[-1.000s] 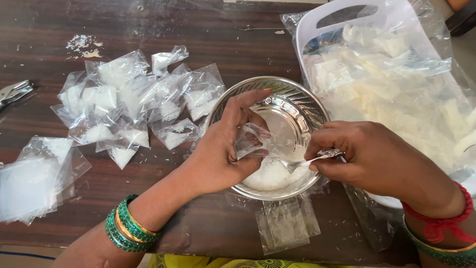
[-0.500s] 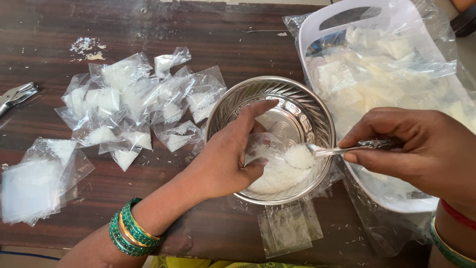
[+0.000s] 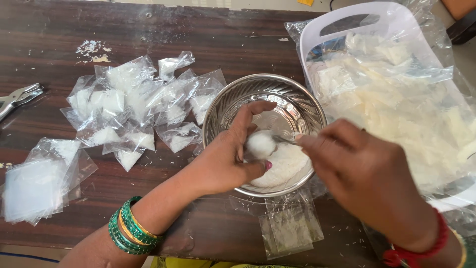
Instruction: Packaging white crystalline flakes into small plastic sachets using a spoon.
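A small clear pouch (image 3: 261,145), white grain showing inside, is held over the steel bowl (image 3: 233,106) by the left hand (image 3: 225,159), fingers pinched narrow on it. A spoon (image 3: 285,141) is gripped by the right hand (image 3: 367,173), fingers closed round the handle, tip at the pouch mouth. Filled pouches (image 3: 139,109) lie heaped on the desk (image 3: 59,25) left of the bowl; empty pouches (image 3: 37,183) are stacked nearer the edge.

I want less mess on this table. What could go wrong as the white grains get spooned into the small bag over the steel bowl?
The spoon in the right hand is blurred, so grains could miss the small bag pinched by the left hand. The bowl would probably catch most, though loose grains already lie on the table.
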